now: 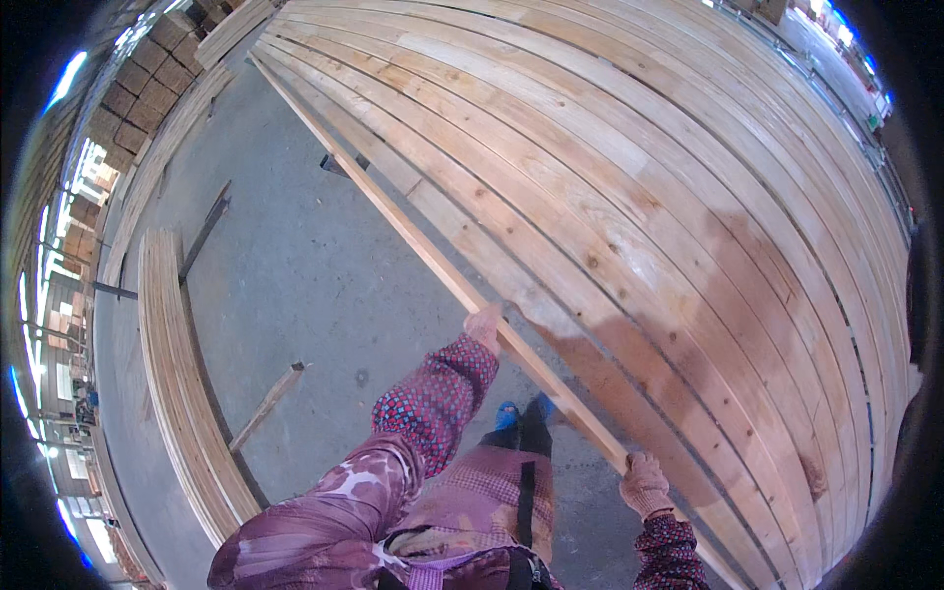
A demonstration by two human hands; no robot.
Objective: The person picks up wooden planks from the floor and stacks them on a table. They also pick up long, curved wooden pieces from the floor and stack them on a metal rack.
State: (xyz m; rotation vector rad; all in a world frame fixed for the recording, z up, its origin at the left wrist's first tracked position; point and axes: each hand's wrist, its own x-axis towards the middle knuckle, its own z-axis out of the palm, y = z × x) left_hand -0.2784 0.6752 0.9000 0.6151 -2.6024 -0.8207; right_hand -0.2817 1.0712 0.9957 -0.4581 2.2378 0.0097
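Observation:
A long, narrow wooden board (403, 228) runs slantwise from the far left toward the lower right, along the near side of a wide layer of pale planks (629, 246). My left hand (484, 326) is closed on the board around its middle, and its fingertips are mostly hidden. Farther down toward the near end, my right hand (645, 485), in what looks like a knit glove, grips the same board with fingers wrapped over its edge. Knots and narrow dark gaps show across the planks. My shadow falls over them at the right.
At the left, a low stack of long boards (187, 393) lies across wooden bearers (267, 405). A dark bracket-like piece (342, 165) shows beneath the held board. Bundled timber (147, 88) stands at the far left. The floor (315, 295) is grey concrete.

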